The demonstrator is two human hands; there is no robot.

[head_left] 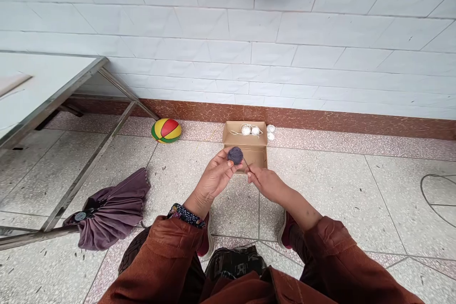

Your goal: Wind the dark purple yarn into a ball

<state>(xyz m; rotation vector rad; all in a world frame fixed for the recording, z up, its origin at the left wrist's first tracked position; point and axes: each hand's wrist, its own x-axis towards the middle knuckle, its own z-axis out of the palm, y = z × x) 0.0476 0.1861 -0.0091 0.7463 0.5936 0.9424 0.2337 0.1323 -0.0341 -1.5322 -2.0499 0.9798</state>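
1. My left hand (216, 175) holds the ball (235, 155), a dark grey-purple one of wound yarn, thumb on the near side and the other fingers curled beneath and behind it.
2. My right hand (267, 183) is just beside it, the fingers drawn narrow and pinching the strand (246, 165), which runs straight from the ball to my fingertips.
3. The ball is in front of me, in the air; from where I look it overlaps the near part of the box (261, 154), an open cardboard one on the floor (320, 175).
4. In the far part of the box lie two white balls (251, 130) side by side, loose white thread about them.
5. More white balls (271, 132) sit just outside the box, by its right side.
6. My shoes (286, 230), dark red, stand apart on the floor, and a shiny black bag (235, 262) lies between them, close to me.
7. To my left, near the wall (213, 31), rests a toy ball (166, 130) in red, yellow and green.
8. Nearer me on that side, a pleated purple cloth (117, 213) lies beside the metal-framed table (53, 78).
9. A thin wire (423, 194) curves over the floor, far right.
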